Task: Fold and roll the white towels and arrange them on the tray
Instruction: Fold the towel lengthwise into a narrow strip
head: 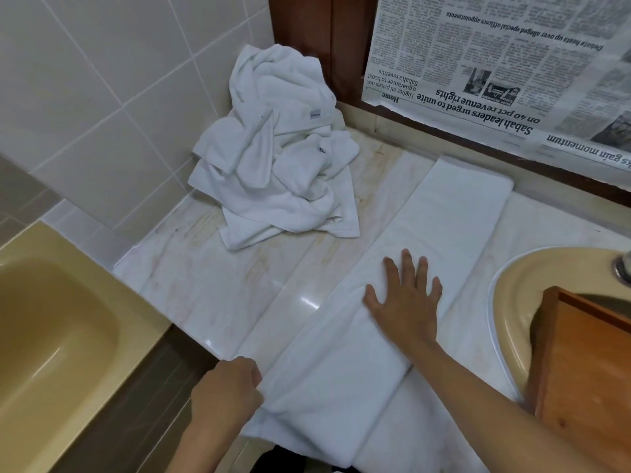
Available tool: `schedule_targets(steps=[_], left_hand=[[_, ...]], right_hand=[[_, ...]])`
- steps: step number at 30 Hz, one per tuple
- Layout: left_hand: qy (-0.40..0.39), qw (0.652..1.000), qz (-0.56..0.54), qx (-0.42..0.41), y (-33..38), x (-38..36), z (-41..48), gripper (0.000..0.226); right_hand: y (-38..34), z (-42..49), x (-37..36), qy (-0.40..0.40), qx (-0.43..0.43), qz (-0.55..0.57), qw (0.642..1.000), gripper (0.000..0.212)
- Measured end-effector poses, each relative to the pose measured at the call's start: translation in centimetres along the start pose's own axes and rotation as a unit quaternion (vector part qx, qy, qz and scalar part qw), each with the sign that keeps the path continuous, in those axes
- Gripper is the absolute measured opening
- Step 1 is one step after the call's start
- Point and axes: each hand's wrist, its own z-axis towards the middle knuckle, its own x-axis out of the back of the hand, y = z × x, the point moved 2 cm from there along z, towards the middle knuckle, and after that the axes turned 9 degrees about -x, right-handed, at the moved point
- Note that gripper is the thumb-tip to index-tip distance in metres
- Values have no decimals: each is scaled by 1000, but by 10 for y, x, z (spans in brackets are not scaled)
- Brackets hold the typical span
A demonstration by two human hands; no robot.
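Note:
A long white towel (440, 216), folded into a narrow strip, lies diagonally on the marble counter (211, 288) from the back wall to the front edge. My right hand (406, 298) presses flat on its middle with fingers spread. My left hand (228, 387) grips the towel's near left edge at the counter's front. A heap of crumpled white towels (276, 158) sits in the back corner. The wooden tray (587, 363) rests over the sink at the right, partly cut off by the frame.
A beige sink (512, 291) with a metal tap (623, 268) lies to the right. A beige bathtub (51, 336) is at the lower left. Newspaper (495, 63) covers the mirror above the counter. White tiles line the left wall.

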Motion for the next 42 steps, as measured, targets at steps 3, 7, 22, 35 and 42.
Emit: schedule_targets(steps=[3, 7, 22, 35, 42], left_hand=[[11, 999, -18, -38, 12, 4, 7, 15], [81, 994, -18, -74, 37, -1, 33, 32], [308, 901, 24, -305, 51, -74, 39, 41], [216, 938, 96, -253, 30, -77, 41, 61], [211, 944, 100, -233, 31, -83, 39, 61]], right_hand=[[-1, 0, 0, 2, 0, 2, 1000, 73], [0, 0, 0, -5, 1, -2, 1000, 75], [1, 1, -1, -13, 11, -14, 1000, 76], [18, 59, 12, -49, 19, -44, 998, 94], [39, 114, 25, -81, 37, -67, 994, 85]])
